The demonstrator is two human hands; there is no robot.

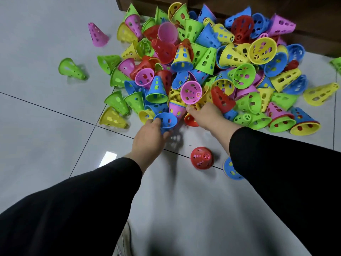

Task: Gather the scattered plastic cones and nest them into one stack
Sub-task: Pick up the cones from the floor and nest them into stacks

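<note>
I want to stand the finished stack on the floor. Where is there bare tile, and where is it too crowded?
Bare tile lies left of the pile, around the lone pink cone and green cone, and near the body between the sleeves, short of the red cone. It is crowded ahead, where left hand and right hand reach.

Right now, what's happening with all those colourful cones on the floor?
A person in black sleeves is sorting a big heap of holey plastic cones on the grey tiled floor. Their left hand grips a blue plastic cone at the heap's near edge. Their right hand reaches into the heap beside a pink cone; what it holds is hidden. A red cone stands apart nearer the person. No tall stack shows yet.
</note>
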